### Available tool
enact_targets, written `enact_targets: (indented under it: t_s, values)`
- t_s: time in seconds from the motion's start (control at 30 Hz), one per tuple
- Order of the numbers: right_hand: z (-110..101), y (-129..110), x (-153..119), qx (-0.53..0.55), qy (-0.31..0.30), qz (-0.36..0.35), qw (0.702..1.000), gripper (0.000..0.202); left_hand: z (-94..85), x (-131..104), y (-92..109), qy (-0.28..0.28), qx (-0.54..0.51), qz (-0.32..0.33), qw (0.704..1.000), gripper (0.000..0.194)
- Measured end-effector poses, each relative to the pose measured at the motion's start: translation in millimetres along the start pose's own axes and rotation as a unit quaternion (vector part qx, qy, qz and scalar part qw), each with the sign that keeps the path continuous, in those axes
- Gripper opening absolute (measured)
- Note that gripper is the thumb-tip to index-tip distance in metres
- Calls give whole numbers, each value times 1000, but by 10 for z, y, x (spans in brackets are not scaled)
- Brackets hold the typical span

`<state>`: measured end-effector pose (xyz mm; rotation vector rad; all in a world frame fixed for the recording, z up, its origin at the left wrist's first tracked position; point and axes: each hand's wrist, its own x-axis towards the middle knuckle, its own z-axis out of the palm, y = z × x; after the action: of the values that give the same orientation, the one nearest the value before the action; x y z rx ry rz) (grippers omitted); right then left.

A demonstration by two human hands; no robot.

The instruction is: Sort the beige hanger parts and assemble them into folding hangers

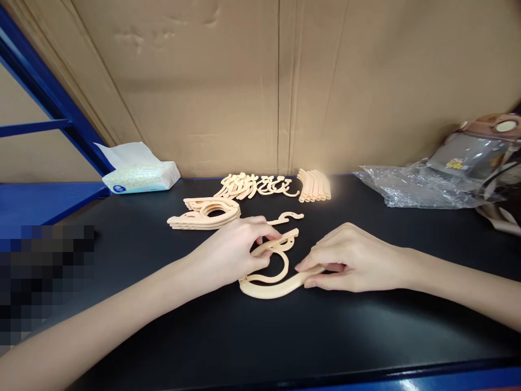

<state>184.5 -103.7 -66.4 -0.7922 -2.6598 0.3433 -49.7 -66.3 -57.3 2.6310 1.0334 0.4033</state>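
Hanger [268,285]: pale peach plastic, flat, with a long curved lower arm and an inner loop that curls up to a hook end. It lies on the black tabletop [285,336], near the front middle, just in front of the stack [205,213].

Left hand [232,250]: fingers bent, thumb and fingertips closed on the hanger's upper hook end. Right hand [354,259]: fingers curled down, pinching the free end of the hanger's lower arm against the tabletop.

Relative to the hanger: the stack of like peach pieces lies just behind and to the left; one small loose hook [287,218] lies just behind, apart from it. Farther back, against the cardboard wall [280,81], lie a row of hooks [256,185] and a bundle of curved bars [314,185]. Tissue pack [140,175] sits well back and left. Crumpled clear bag [411,187] lies well back and right.

Hard to make out: the hook end under the left fingers is covered; the joint between the hanger's parts cannot be told. The object behind the bag is cut by the right edge. Lower left patch is blurred out.
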Motion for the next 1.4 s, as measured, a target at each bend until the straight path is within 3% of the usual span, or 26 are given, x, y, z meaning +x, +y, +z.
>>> enact_targets:
  t_s: [0.07,0.2,0.3,0.4,0.53,0.67,0.87,1.1,1.2,1.3,1.4]
  values:
    - [-6,68,20,4,36,30,999,24,-9,6,10,-2,10,17,1000,26]
    - [2,294,59,-97,133,82,983,30,-22,1,36,-9,22,41,999,28]
    - [17,423,75,-152,93,77,981,33,-23,-10,33,-25,21,68,997,30]
    - [-2,440,83,-204,69,97,972,24,-22,-13,9,-35,10,76,996,29]
    - [-104,411,51,-277,54,150,947,17,-33,-2,-32,-46,-6,80,996,27]
    - [-238,450,-29,-311,-4,178,933,22,-53,-4,-57,-55,-9,83,995,27]
    - [-389,458,-73,-203,-55,263,942,24,-53,-13,-74,-44,42,73,995,28]
    - [-521,390,52,-12,-128,144,981,25,-23,155,-94,-18,182,70,981,26]
    - [-573,332,85,-14,-111,150,982,22,-37,222,-103,-16,232,67,970,26]
    - [-553,265,55,-117,-62,213,968,13,-43,225,-68,22,242,68,968,27]
    - [-457,206,-6,-213,-45,272,937,27,-1,181,30,52,190,85,977,24]
